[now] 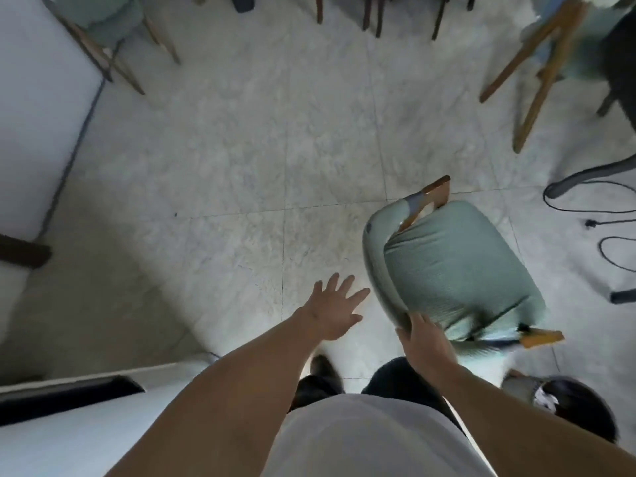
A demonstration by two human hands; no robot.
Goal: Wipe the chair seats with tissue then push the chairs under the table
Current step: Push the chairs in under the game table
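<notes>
A pale green padded chair point(454, 270) with wooden legs stands on the tiled floor just right of centre, seen from above. My right hand point(425, 342) grips the near end of its curved backrest. My left hand point(335, 309) hovers over the floor to the left of the chair, fingers spread, holding nothing. No tissue is visible in either hand. A white table point(31, 108) fills the left edge, and another white surface point(69, 425) lies at the bottom left.
A second green chair point(103, 25) sits against the white table at top left. Another wooden-legged chair point(550, 63) stands at top right. Dark chair legs point(375, 15) line the top edge. Black cables point(585, 208) trail at right. A dark bin point(568, 404) sits at lower right.
</notes>
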